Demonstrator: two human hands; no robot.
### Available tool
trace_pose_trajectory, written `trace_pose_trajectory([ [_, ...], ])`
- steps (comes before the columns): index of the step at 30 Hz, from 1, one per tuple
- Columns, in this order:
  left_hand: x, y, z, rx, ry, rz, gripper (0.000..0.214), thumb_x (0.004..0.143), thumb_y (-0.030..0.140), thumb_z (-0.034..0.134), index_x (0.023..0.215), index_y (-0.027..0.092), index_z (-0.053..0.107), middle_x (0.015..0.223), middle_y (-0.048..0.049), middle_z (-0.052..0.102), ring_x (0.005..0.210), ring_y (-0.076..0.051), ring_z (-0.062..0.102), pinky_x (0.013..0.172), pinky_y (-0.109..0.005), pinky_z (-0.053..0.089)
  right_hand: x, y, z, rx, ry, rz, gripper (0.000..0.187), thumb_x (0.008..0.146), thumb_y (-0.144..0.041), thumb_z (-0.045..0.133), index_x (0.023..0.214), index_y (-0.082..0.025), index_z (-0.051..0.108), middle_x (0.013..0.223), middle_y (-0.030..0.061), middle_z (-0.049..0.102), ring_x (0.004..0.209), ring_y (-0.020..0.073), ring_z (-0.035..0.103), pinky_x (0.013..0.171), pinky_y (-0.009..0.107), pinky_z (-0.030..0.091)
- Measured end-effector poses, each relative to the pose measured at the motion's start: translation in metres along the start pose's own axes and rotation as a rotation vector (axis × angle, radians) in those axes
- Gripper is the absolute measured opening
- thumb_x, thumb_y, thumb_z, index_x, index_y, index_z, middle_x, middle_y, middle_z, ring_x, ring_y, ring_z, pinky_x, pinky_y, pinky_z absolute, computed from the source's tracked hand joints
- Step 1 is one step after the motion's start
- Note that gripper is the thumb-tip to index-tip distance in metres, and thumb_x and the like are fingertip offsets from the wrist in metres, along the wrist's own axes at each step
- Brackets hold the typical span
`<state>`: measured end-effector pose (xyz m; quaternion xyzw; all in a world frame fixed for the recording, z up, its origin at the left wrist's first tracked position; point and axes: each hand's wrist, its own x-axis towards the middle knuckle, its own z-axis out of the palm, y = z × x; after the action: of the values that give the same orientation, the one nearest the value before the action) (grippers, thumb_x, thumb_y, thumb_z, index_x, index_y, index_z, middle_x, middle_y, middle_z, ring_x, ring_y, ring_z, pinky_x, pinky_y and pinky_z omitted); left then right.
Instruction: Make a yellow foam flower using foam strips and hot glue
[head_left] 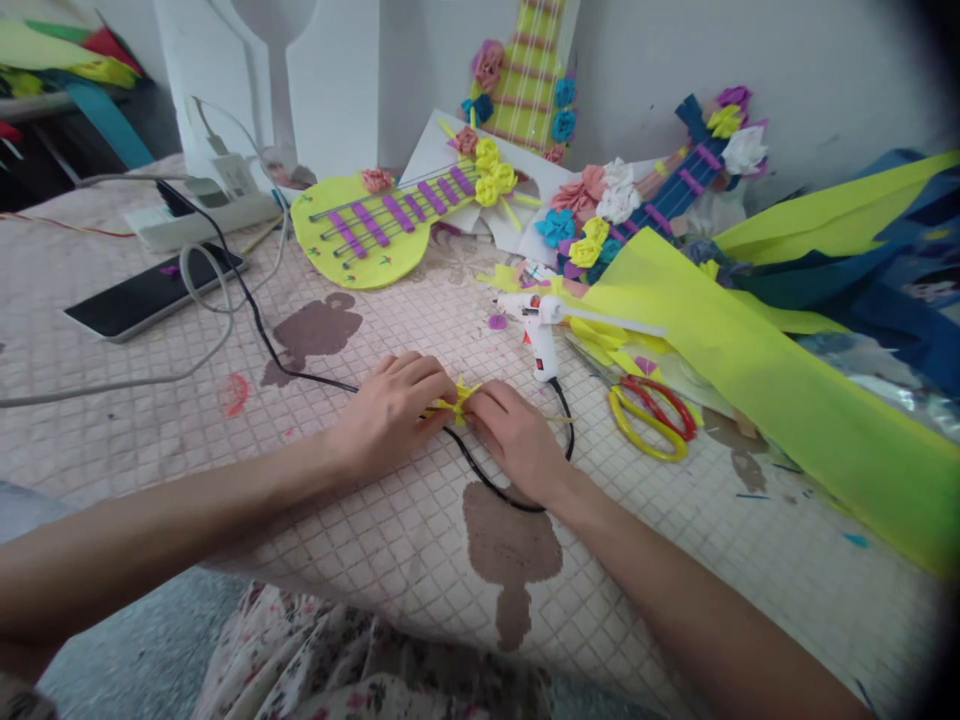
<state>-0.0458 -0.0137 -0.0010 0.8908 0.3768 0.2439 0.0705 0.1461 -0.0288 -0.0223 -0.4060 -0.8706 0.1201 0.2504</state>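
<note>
Between my two hands is a small yellow crepe-paper piece [460,402] with ragged, petal-like edges. My left hand [409,405] pinches it from the left, and the fingers of my right hand [517,430] close on its right side. A thin pale stick [559,419] pokes out past my right hand; whether it joins the yellow piece is hidden. A black cord [480,470] runs beneath both hands. Beyond my right hand lies a white hot glue gun [541,335] with a glue stick in its back. Scissors [652,418] with yellow and red handles rest to its right.
Decorated paper guitars, one yellow [360,235] and one blue [667,205], lie at the back. A wide yellow crepe-paper strip [795,385] crosses the right side. At left are a phone [142,300] and a power strip [202,215] with cables. A quilted cloth [360,540] covers the table.
</note>
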Motion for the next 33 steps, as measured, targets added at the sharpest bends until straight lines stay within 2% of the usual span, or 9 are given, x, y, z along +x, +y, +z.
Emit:
trace_pose_trajectory([
  [3, -0.0021, 0.0001, 0.0021, 0.003, -0.020, 0.043, 0.009, 0.089, 0.018, 0.050, 0.086, 0.017, 0.058, 0.087, -0.0048, 0.057, 0.083, -0.017, 0.051, 0.077, -0.031, 0.043, -0.0010, 0.0015, 0.0015, 0.019, 0.014, -0.001, 0.018, 0.094, -0.018, 0.039, 0.093, -0.018, 0.056, 0.092, 0.0069, 0.056, 0.085, 0.0180, 0.054, 0.075, 0.033, 0.048],
  [7, -0.0044, -0.0015, 0.0048, -0.038, 0.011, 0.069, 0.016, 0.092, 0.019, 0.045, 0.086, 0.016, 0.060, 0.086, -0.0058, 0.057, 0.082, -0.017, 0.051, 0.075, -0.030, 0.045, -0.0024, 0.0036, 0.0031, 0.060, 0.044, 0.005, 0.013, 0.093, -0.020, 0.041, 0.093, -0.020, 0.054, 0.091, 0.0064, 0.056, 0.086, 0.0184, 0.055, 0.076, 0.033, 0.048],
  [11, -0.0055, -0.0026, 0.0059, -0.059, 0.031, 0.092, 0.016, 0.093, 0.018, 0.046, 0.088, 0.016, 0.060, 0.089, -0.0061, 0.058, 0.083, -0.016, 0.052, 0.075, -0.029, 0.046, -0.0034, 0.0045, 0.0039, 0.080, 0.087, 0.024, 0.008, 0.092, -0.020, 0.044, 0.097, -0.021, 0.050, 0.090, 0.0056, 0.057, 0.086, 0.0187, 0.054, 0.077, 0.034, 0.048],
  [14, -0.0060, -0.0033, 0.0066, -0.053, 0.039, 0.111, 0.015, 0.093, 0.018, 0.046, 0.087, 0.016, 0.060, 0.090, -0.0057, 0.058, 0.084, -0.016, 0.051, 0.074, -0.029, 0.046, -0.0035, 0.0044, 0.0036, 0.094, 0.070, 0.016, 0.007, 0.092, -0.020, 0.044, 0.093, -0.020, 0.051, 0.089, 0.0052, 0.056, 0.086, 0.0181, 0.054, 0.077, 0.034, 0.048],
  [21, -0.0071, -0.0049, 0.0076, -0.053, 0.071, 0.131, 0.012, 0.092, 0.017, 0.048, 0.090, 0.016, 0.060, 0.091, -0.0055, 0.058, 0.084, -0.016, 0.051, 0.075, -0.029, 0.046, -0.0023, 0.0036, 0.0021, 0.065, 0.043, -0.014, 0.017, 0.095, -0.023, 0.040, 0.090, -0.019, 0.056, 0.093, 0.0063, 0.057, 0.088, 0.0174, 0.055, 0.076, 0.032, 0.048],
  [27, -0.0071, -0.0033, 0.0062, -0.017, 0.023, 0.126, 0.015, 0.093, 0.019, 0.047, 0.091, 0.015, 0.061, 0.092, -0.0059, 0.058, 0.086, -0.017, 0.050, 0.077, -0.031, 0.045, -0.0026, 0.0008, 0.0005, -0.024, 0.021, -0.043, 0.022, 0.096, -0.023, 0.037, 0.090, -0.018, 0.058, 0.094, 0.0074, 0.058, 0.090, 0.0181, 0.054, 0.076, 0.032, 0.048],
  [33, -0.0054, 0.0002, 0.0043, 0.101, 0.013, 0.117, 0.020, 0.094, 0.021, 0.044, 0.084, 0.015, 0.060, 0.086, -0.0047, 0.059, 0.083, -0.018, 0.050, 0.072, -0.032, 0.040, -0.0044, -0.0023, -0.0001, 0.002, 0.096, 0.057, 0.008, 0.091, -0.021, 0.047, 0.094, -0.017, 0.054, 0.092, 0.0062, 0.057, 0.086, 0.0177, 0.054, 0.074, 0.031, 0.048],
])
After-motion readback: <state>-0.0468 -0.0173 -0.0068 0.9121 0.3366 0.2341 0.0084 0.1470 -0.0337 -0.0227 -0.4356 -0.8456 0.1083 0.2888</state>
